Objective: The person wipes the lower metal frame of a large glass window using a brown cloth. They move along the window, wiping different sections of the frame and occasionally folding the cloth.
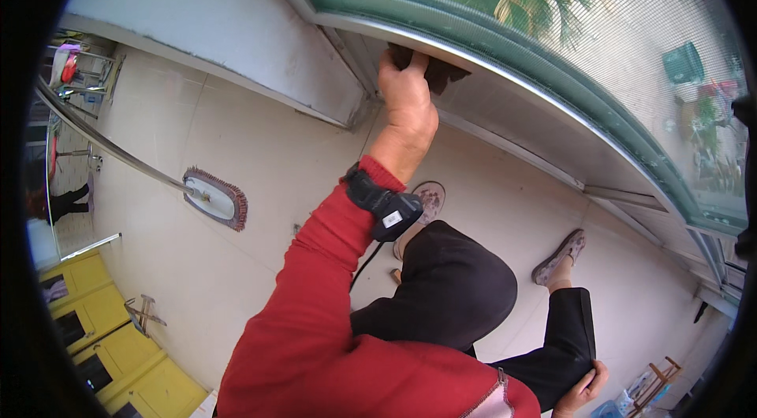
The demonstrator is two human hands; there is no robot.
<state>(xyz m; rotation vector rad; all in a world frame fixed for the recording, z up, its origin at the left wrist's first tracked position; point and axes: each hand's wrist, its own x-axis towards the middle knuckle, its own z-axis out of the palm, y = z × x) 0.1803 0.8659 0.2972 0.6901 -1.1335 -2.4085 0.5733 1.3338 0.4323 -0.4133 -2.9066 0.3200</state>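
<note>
My left hand (408, 90) grips a dark brown cloth (443, 74) and presses it against the panel just under the metal edge of a green-framed window (502, 42). Part of the cloth is hidden behind the fingers and that edge. A black device (396, 214) is strapped on the left wrist over the red sleeve. Low in the picture, my right hand (582, 388) rests on my right knee, its fingers lying over the black trousers; nothing shows in it.
A flat mop (216, 199) with a long metal handle lies on the tiled floor to the left. Yellow cabinets (133, 365) line the lower left. A wall ledge (236, 75) juts out near the left hand. A small wooden stool (656, 385) and a blue basin (606, 410) are at lower right.
</note>
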